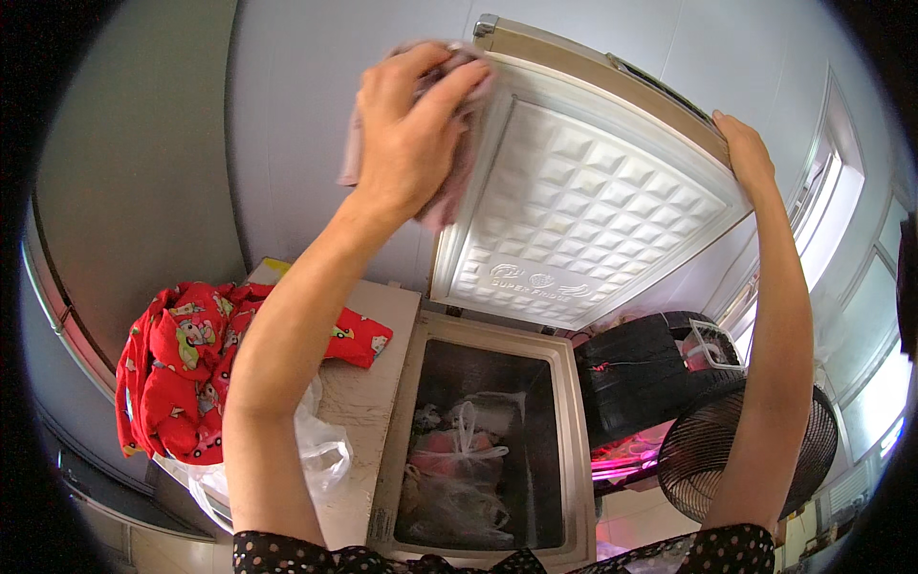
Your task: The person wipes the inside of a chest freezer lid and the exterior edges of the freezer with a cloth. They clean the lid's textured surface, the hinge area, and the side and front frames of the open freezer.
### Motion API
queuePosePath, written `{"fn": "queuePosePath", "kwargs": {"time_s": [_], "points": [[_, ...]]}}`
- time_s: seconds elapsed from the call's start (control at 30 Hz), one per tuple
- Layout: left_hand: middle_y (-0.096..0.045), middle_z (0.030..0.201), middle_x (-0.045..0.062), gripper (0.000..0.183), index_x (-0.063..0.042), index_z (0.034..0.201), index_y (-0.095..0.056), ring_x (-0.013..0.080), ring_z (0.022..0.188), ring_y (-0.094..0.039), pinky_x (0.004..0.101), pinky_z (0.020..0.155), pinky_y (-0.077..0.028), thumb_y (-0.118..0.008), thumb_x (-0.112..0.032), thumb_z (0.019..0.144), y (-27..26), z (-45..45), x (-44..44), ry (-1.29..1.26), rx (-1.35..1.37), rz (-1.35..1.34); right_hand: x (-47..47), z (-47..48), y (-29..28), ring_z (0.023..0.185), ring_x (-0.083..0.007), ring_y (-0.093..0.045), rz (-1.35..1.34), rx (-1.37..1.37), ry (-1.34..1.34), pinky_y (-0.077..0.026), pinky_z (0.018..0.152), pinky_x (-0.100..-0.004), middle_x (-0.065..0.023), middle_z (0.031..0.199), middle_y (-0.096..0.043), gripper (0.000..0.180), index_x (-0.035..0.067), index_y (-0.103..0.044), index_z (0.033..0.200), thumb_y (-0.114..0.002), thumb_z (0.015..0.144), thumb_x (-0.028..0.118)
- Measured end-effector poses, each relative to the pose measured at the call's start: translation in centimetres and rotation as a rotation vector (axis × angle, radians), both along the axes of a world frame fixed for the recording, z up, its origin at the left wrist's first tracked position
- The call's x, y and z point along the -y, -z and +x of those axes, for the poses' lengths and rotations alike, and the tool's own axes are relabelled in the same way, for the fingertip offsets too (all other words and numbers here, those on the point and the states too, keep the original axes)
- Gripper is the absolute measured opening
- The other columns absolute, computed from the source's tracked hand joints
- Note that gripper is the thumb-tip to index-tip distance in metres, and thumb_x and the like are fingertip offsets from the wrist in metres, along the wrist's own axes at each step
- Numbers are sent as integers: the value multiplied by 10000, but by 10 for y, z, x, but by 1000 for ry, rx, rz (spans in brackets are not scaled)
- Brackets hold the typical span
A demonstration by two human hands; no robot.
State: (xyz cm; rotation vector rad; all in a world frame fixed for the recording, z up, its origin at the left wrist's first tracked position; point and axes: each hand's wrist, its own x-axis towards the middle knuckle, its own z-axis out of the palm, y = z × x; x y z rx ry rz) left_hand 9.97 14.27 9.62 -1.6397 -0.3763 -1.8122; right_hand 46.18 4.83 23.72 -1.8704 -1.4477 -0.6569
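Note:
A chest freezer stands before me with its lid (574,194) raised, the quilted white inner panel facing me. My left hand (412,122) grips a pinkish cloth (448,179) and presses it at the lid's upper left edge; hand and cloth are slightly blurred. At the lid's right corner my right hand (746,154) holds the tan outer edge, its fingers partly hidden behind it. Below, the freezer body (577,459) is open. Inside lie tied clear plastic bags (462,459) with reddish contents.
Left of the freezer, a worn white tabletop (366,409) bears a red printed fabric bundle (190,366) and a white plastic bag (323,445). To the right are a black tyre-like object (631,380), a black mesh basket (706,452) and pink-lit items. A grey wall (315,143) stands behind.

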Motion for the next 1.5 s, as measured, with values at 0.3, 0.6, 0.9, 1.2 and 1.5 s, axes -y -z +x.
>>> {"fn": "queuePosePath", "kwargs": {"time_s": [0.3,0.6,0.9,1.2,1.5], "points": [[-513,1132,97,508,-159,1116,-631,293,938,-499,397,807,-430,-630,27,644,34,30,-24,-76,28,-120,-6,12,0,1013,-273,-544,50,-3,-64,-359,892,-369,-92,1064,-631,498,105,-639,955,-375,866,518],[-536,1083,133,479,-141,1120,-619,304,931,-504,381,785,-455,-605,54,683,-9,24,-15,14,28,28,-4,3,2,1005,-282,-550,35,-20,-23,-363,893,-369,-103,1039,-639,495,107,-643,982,-377,870,510],[-506,1100,93,323,-144,1101,-610,292,882,-493,376,770,-442,-546,-61,796,141,24,-51,-27,-108,-400,-9,14,-7,1015,-277,-547,39,14,-28,-360,896,-373,-100,1075,-626,499,105,-633,1000,-376,870,512],[-543,1093,130,441,-157,1140,-622,309,929,-507,379,817,-445,-582,32,744,13,29,-15,79,54,-76,-14,27,0,1017,-279,-546,85,1,-50,-357,898,-383,-106,1071,-629,507,102,-640,996,-389,857,520],[-488,1121,131,473,-182,1207,-574,302,944,-503,381,801,-469,-583,19,778,166,20,-57,-24,-209,-449,-9,4,-7,1083,-297,-536,55,1,31,-366,921,-383,-105,1122,-622,496,121,-644,1024,-378,866,508]]}}
